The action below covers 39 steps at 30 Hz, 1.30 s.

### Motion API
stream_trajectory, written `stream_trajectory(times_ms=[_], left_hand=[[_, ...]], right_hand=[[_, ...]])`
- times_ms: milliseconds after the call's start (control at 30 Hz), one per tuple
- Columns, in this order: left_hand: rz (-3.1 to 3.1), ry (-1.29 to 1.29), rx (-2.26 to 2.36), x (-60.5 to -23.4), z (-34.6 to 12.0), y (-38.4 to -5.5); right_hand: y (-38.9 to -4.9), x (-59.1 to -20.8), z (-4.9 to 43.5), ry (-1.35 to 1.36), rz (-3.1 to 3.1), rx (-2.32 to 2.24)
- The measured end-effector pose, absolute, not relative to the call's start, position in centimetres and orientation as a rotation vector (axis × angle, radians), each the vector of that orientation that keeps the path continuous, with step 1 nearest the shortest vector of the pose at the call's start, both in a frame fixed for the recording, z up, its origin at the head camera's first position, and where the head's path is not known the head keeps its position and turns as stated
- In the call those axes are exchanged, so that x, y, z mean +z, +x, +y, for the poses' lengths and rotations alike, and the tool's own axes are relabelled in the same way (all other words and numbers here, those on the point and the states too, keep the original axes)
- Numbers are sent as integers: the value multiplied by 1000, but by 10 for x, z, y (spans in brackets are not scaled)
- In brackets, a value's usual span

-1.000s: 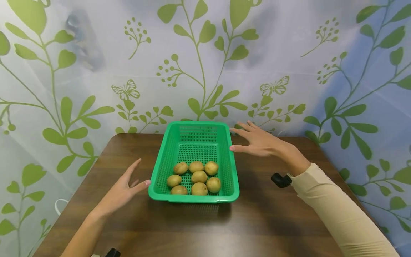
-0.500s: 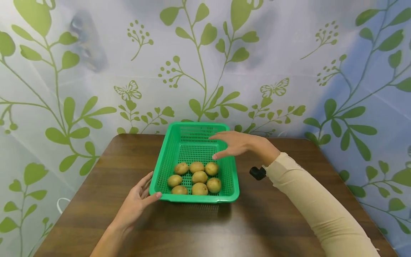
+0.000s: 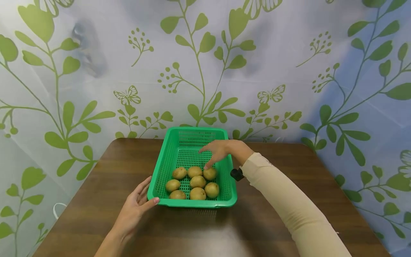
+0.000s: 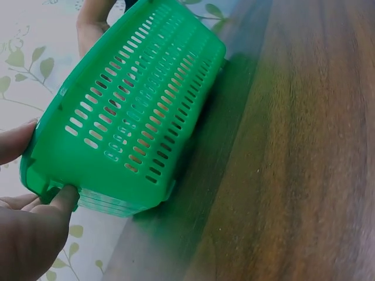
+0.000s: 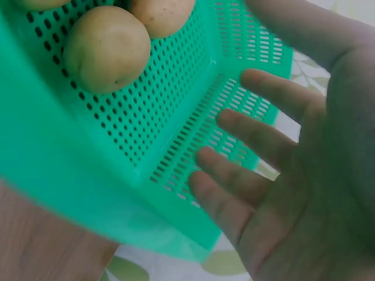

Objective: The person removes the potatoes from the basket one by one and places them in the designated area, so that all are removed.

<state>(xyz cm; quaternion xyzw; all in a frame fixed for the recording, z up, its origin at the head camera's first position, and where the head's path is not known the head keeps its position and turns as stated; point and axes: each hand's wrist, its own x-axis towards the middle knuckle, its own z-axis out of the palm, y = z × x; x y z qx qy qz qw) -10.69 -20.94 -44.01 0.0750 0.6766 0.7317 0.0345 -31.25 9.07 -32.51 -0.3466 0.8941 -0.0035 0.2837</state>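
A green plastic basket (image 3: pixel 196 203) holds several potatoes (image 3: pixel 197 193), grouped in its near half. My left hand (image 3: pixel 135 203) grips the basket's near left corner. In the left wrist view its thumb (image 4: pixel 16 142) lies on the rim, while fingers (image 4: pixel 65 200) reach beneath the rim against the slotted wall (image 4: pixel 99 164). Over the basket's right side reaches my right hand (image 3: pixel 221 151), holding nothing, with its thumb close above the far right potato (image 3: pixel 210 174). The right wrist view shows its fingers (image 5: pixel 258 132) spread and relaxed, apart from the nearest potato (image 5: pixel 107 50).
The basket stands on a dark brown wooden table (image 3: pixel 276 221). Behind the table hangs a pale cloth (image 3: pixel 144 75) printed with green leaves and butterflies. A small black device (image 3: pixel 237 174) sits at the right sleeve cuff (image 3: pixel 257 162). A thin white cable (image 3: pixel 55 211) shows at left.
My left hand has moved right and taken hold of the basket's corner. My right hand has moved left from outside the basket to above the potatoes. The potatoes stay where they were.
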Motion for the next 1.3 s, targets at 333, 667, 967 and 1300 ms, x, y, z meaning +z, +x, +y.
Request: stream_trajectory(times_ms=[333,667,967,1300], left_hand=[[2124,344,2264,-447,-213,-108],[2139,300,2271,-451,-212,-107],[2121,310,2279,-454,-212,-108],[2094,306,2290,-453,-211,-107]], right_hand=[[-328,-355,78,-938,2183,20],[-334,-368,74,-901,2096,-75],[-341,-375,75,-755,1998,-193],[-339,-363,73,-722,1924,-166]])
